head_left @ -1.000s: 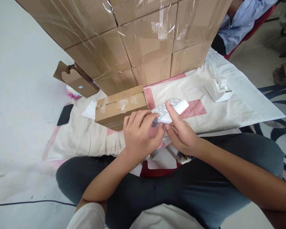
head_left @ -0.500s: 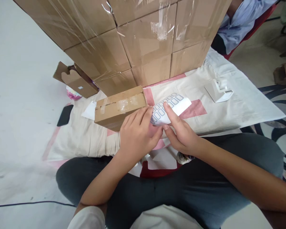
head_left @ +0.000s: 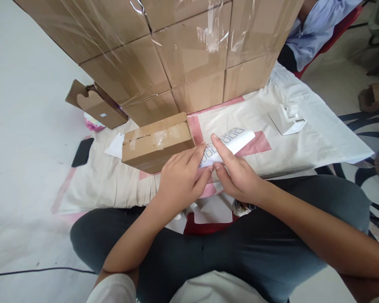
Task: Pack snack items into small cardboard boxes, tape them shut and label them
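A white sheet of blank labels (head_left: 236, 144), printed with rows of dark-outlined rounded boxes, is curled between my two hands. My left hand (head_left: 183, 172) grips its left end, fingers over the top and thumb below. My right hand (head_left: 238, 174) pinches its lower edge, with the thumb and a fingertip near the middle of the sheet. Just left of the sheet, a taped cardboard box (head_left: 158, 141) lies on the cloth, close behind my left hand. The parts of the sheet under my fingers are hidden.
Stacked cardboard boxes (head_left: 196, 54) wrapped in clear film rise at the back. A white tape dispenser (head_left: 287, 119) stands on the cloth (head_left: 322, 130) to the right. At left are an open small carton (head_left: 97, 107), a black phone-like slab (head_left: 82, 152) and white paper (head_left: 115, 146). Another person's sleeve (head_left: 320, 31) shows top right.
The label sheet has tilted and curled more, so its printed face shows as a narrower band. Both hands keep hold of it. The whole view has shifted slightly.
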`<state>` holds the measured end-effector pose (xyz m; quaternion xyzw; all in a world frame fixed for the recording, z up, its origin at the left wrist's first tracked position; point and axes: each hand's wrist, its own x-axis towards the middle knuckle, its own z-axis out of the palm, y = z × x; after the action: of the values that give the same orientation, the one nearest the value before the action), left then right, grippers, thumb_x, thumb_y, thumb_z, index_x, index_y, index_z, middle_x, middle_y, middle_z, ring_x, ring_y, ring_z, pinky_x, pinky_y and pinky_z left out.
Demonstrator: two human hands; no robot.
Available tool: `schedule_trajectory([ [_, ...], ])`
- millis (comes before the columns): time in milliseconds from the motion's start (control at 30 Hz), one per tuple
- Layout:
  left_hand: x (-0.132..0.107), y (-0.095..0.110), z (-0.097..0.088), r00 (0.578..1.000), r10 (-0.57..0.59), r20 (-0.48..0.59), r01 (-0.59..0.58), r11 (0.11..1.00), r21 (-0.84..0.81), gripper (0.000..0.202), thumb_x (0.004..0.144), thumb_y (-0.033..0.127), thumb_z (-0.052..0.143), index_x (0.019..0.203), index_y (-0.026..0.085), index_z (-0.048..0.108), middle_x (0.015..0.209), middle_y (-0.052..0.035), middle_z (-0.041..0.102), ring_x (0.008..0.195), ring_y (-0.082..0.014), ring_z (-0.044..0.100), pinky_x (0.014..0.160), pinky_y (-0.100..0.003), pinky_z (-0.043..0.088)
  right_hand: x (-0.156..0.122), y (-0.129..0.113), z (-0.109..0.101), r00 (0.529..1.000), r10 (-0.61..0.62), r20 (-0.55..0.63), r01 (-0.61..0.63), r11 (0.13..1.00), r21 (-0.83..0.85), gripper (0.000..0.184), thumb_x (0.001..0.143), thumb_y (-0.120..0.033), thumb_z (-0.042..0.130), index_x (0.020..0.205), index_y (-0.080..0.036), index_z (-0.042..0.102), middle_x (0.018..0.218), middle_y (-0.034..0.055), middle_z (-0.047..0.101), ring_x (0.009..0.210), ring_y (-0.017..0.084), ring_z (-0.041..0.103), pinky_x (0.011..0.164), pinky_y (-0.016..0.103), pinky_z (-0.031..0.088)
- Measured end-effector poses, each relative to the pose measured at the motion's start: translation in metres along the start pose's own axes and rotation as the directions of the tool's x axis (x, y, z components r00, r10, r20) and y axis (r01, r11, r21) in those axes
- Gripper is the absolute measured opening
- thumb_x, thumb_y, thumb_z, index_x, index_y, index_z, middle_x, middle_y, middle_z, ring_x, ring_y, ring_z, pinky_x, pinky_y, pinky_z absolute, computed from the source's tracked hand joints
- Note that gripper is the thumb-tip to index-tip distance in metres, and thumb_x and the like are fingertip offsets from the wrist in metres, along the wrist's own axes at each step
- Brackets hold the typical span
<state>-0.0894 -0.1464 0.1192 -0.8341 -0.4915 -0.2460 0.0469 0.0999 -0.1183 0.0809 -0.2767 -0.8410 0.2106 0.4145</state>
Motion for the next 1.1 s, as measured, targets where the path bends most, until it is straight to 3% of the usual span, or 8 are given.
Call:
schedule_trajectory([
  [133,-0.0003,0.0013,0.0011,1.0,-0.008,-0.025,0.008,1.0,0.028,0.038,0.102,0.027,0.046,0.133,0.011,0.06,0.122,-0.0127,0.075,0.112,-0.0265,0.071,0.093,-0.039,0.053,0.0024,-0.0011,0.0001,1.0,-0.018,0.007,0.018,0.999,-0.042,0.067,0.107,-0.018,0.033,0.168,-0.024,0.006,0.114,0.0098,0.074,0.085,0.022,0.074,0.079,0.037,0.064],
  [400,-0.0006,0.0019,0.001,0.999,-0.027,-0.04,0.028,0.999,0.017,0.037,0.103,0.027,0.039,0.127,0.012,0.064,0.12,-0.0108,0.076,0.11,-0.027,0.071,0.09,-0.041,0.051,0.0037,-0.0027,0.0008,0.998,-0.055,-0.005,0.054,0.994,-0.098,0.069,0.104,-0.015,0.035,0.168,-0.021,0.009,0.123,0.0143,0.072,0.082,0.021,0.073,0.075,0.036,0.063],
  [533,0.0003,0.001,0.0002,0.996,-0.053,-0.075,0.052,0.999,-0.012,0.034,0.101,0.026,0.046,0.129,0.015,0.062,0.121,-0.0095,0.075,0.11,-0.0258,0.069,0.088,-0.039,0.05,0.0036,-0.0019,0.0005,0.999,-0.041,-0.011,0.04,0.995,-0.092,0.068,0.105,-0.017,0.035,0.168,-0.022,0.01,0.123,0.013,0.072,0.081,0.02,0.072,0.074,0.034,0.062],
  [800,0.0033,0.0017,-0.0018,0.967,-0.007,-0.253,0.005,1.0,-0.008,0.005,0.092,0.018,0.061,0.095,0.021,0.064,0.114,-0.0056,0.074,0.101,-0.023,0.068,0.084,-0.038,0.049,0.002,-0.0001,0.0028,0.999,-0.04,0.014,0.041,0.987,-0.158,0.071,0.102,-0.014,0.037,0.168,-0.022,0.009,0.118,0.0112,0.075,0.065,0.016,0.066,0.064,0.031,0.058],
  [1100,0.0018,0.0023,-0.006,0.982,-0.01,-0.186,0.012,1.0,0.006,0.003,0.093,0.023,0.062,0.096,0.023,0.062,0.114,-0.0043,0.075,0.103,-0.0226,0.069,0.086,-0.04,0.047,0.0024,0.0013,0.0045,0.998,-0.067,0.021,0.07,0.978,-0.196,0.068,0.101,-0.013,0.036,0.166,-0.017,0.015,0.099,0.0078,0.077,0.059,0.016,0.062,0.06,0.029,0.054],
])
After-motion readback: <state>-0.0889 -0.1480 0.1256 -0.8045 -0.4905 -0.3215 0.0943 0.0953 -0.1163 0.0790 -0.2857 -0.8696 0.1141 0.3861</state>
